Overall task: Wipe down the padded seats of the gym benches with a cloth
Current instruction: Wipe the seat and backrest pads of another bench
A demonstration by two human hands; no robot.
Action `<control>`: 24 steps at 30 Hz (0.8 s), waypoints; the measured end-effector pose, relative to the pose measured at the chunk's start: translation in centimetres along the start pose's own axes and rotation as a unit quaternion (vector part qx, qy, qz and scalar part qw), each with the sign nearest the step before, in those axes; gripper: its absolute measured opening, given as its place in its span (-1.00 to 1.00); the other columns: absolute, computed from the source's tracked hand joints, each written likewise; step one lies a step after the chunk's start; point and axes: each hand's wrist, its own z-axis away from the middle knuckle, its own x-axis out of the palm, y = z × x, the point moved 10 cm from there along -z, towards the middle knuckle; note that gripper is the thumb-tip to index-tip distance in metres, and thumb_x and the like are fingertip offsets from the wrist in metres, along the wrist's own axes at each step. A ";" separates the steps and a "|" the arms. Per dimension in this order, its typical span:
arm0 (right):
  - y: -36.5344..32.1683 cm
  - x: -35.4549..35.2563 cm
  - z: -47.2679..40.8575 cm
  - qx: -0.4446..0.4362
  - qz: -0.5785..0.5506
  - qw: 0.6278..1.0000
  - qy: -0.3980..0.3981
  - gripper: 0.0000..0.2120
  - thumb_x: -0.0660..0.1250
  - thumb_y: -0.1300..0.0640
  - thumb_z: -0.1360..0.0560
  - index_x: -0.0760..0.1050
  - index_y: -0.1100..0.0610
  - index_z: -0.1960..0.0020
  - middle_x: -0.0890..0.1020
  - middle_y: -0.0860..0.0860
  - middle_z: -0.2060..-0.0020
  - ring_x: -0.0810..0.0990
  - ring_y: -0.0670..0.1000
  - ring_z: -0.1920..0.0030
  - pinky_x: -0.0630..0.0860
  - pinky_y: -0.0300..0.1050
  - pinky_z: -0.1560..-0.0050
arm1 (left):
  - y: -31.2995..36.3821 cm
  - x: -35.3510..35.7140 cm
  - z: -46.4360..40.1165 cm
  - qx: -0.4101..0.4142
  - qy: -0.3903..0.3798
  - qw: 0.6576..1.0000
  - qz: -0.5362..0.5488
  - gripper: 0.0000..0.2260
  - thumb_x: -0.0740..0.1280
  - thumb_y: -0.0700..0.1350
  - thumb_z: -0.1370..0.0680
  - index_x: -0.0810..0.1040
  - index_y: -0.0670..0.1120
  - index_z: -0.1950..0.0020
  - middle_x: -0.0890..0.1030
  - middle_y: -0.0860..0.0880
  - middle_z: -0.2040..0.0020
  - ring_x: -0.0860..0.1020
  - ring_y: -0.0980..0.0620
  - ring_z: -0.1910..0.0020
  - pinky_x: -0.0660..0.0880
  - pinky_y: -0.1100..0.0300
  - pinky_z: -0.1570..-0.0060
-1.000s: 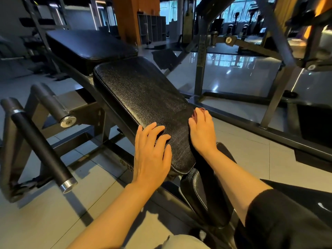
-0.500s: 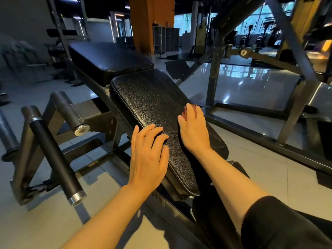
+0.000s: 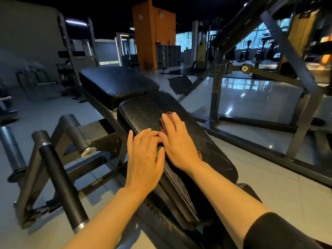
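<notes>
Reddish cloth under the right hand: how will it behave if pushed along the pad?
The cloth probably is soft and floppy: it lies bunched under the flat right hand. It likely drags rather than glides, since the seat pad looks pebbled. Likely light; only a small part shows.

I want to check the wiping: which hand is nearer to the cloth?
Right. The right hand presses on the cloth; the left hand rests beside it on the seat pad.

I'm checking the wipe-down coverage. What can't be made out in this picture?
Head view only:
- Cloth: mostly hidden under the right hand; only a reddish edge shows.
- Seat: the part beneath both hands is covered; whether it is clean cannot be told.
- Left hand: its fingertips meet the right hand; contact with the cloth is unclear.
- Far pad: dim, surface unreadable.
</notes>
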 end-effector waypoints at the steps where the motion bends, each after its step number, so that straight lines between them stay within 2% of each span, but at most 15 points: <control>1: -0.4 0.2 0.2 -0.026 -0.001 0.999 -0.023 -0.49 0.06 -0.04 -0.66 0.05 -0.02 -0.57 0.03 0.00 -0.56 -0.01 0.04 -0.54 0.11 -0.01 -0.48 | -0.1 0.0 -0.3 -0.001 0.002 1.000 0.006 -0.84 0.24 -0.13 -0.55 0.55 -0.11 -0.07 0.54 -0.02 -0.16 0.37 -0.01 -0.34 0.05 -0.23 -0.45; 2: -0.1 -0.2 0.1 -0.040 0.016 0.998 -0.033 -0.49 0.05 -0.04 -0.66 0.02 -0.02 -0.58 0.02 -0.01 -0.57 -0.05 -0.01 -0.56 0.03 -0.01 -0.52 | -0.3 0.0 -0.4 0.001 0.003 1.000 0.006 -0.84 0.24 -0.13 -0.55 0.55 -0.10 -0.07 0.54 -0.02 -0.15 0.37 0.00 -0.34 0.05 -0.23 -0.46; 4: 2.0 -1.2 -0.5 -0.036 0.058 0.997 -0.021 -0.49 0.06 -0.02 -0.67 0.04 0.02 -0.57 0.10 -0.01 -0.55 0.01 -0.02 -0.55 -0.01 0.02 -0.53 | -0.8 -0.1 -0.8 0.008 0.002 1.000 -0.005 -0.83 0.24 -0.12 -0.55 0.56 -0.10 -0.09 0.54 -0.01 -0.16 0.37 0.00 -0.34 0.04 -0.23 -0.46; 6: 5.5 -2.5 -2.0 0.048 0.035 0.998 0.011 -0.51 0.07 0.00 -0.66 0.09 0.06 -0.56 0.19 0.04 -0.51 0.14 0.06 -0.51 0.11 0.03 -0.50 | -1.6 -0.5 -1.3 0.009 0.007 1.000 -0.011 -0.81 0.23 -0.09 -0.56 0.56 -0.09 -0.10 0.53 0.00 -0.17 0.37 0.00 -0.33 0.05 -0.24 -0.46; 8: 7.4 -2.7 -3.5 0.140 0.002 0.990 0.033 -0.51 0.07 0.00 -0.66 0.10 0.08 -0.55 0.19 0.09 -0.51 0.16 0.12 -0.50 0.14 0.04 -0.46 | -2.5 -1.0 -1.9 0.003 0.016 1.000 -0.012 -0.78 0.21 -0.08 -0.56 0.56 -0.08 -0.12 0.53 -0.01 -0.18 0.38 0.01 -0.33 0.07 -0.26 -0.45; 9: 6.8 -2.3 -4.3 0.155 -0.003 0.987 0.039 -0.51 0.08 -0.01 -0.66 0.11 0.08 -0.55 0.19 0.09 -0.50 0.17 0.13 -0.48 0.16 0.04 -0.45 | -3.0 -1.3 -2.3 -0.001 0.020 1.000 -0.012 -0.78 0.20 -0.07 -0.56 0.56 -0.08 -0.13 0.53 -0.01 -0.18 0.38 0.01 -0.33 0.07 -0.26 -0.45; 11: 3.2 -1.2 -5.8 0.111 0.002 0.993 0.044 -0.51 0.09 -0.02 -0.65 0.12 0.05 -0.54 0.18 0.07 -0.49 0.19 0.12 -0.45 0.21 0.01 -0.41 | -3.8 -1.5 -3.1 -0.010 0.028 0.999 -0.014 -0.77 0.20 -0.06 -0.56 0.56 -0.07 -0.14 0.53 0.00 -0.20 0.38 0.01 -0.34 0.07 -0.26 -0.45; 14: -2.4 0.8 -5.9 -0.015 -0.007 1.000 -0.004 -0.49 0.09 -0.03 -0.65 0.07 -0.02 -0.56 0.06 -0.02 -0.54 0.06 0.02 -0.50 0.14 -0.08 -0.42 | -4.9 -1.9 -3.8 -0.025 0.048 0.999 -0.002 -0.78 0.21 -0.09 -0.56 0.55 -0.08 -0.15 0.52 0.00 -0.21 0.39 0.04 -0.33 0.06 -0.25 -0.45; 17: -2.0 0.5 -6.1 -0.062 0.006 0.997 -0.047 -0.49 0.06 -0.01 -0.67 0.01 -0.03 -0.58 0.04 -0.02 -0.57 -0.02 -0.06 -0.55 0.02 0.00 -0.53 | -5.7 -2.1 -3.7 -0.034 0.063 0.997 0.007 -0.77 0.21 -0.09 -0.57 0.55 -0.09 -0.17 0.50 -0.01 -0.24 0.39 0.03 -0.33 0.07 -0.24 -0.44; 20: 2.0 -0.7 -9.0 0.014 0.013 1.000 -0.008 -0.50 0.05 0.00 -0.67 0.06 0.05 -0.58 0.14 0.05 -0.55 0.07 0.04 -0.54 0.06 0.11 -0.52 | -6.6 -2.5 -3.6 -0.031 0.064 0.997 0.002 -0.74 0.21 -0.07 -0.58 0.55 -0.10 -0.21 0.48 -0.02 -0.26 0.38 0.01 -0.34 0.06 -0.21 -0.46; 22: 3.3 -0.8 -10.5 0.084 0.009 0.996 0.021 -0.50 0.05 -0.01 -0.67 0.07 0.07 -0.57 0.15 0.09 -0.54 0.09 0.12 -0.53 0.07 0.08 -0.51 | -7.1 -2.8 -3.7 -0.032 0.065 0.997 -0.003 -0.73 0.21 -0.07 -0.58 0.54 -0.10 -0.23 0.48 -0.02 -0.27 0.39 0.00 -0.34 0.06 -0.22 -0.46; 24: 1.5 0.1 -10.8 0.077 0.018 0.997 0.019 -0.51 0.06 0.00 -0.66 0.10 0.07 -0.56 0.12 0.10 -0.54 0.07 0.13 -0.53 0.03 0.06 -0.51 | -7.4 -3.0 -4.0 -0.036 0.073 0.997 -0.006 -0.73 0.21 -0.08 -0.57 0.54 -0.10 -0.23 0.48 -0.03 -0.27 0.40 -0.01 -0.33 0.09 -0.25 -0.43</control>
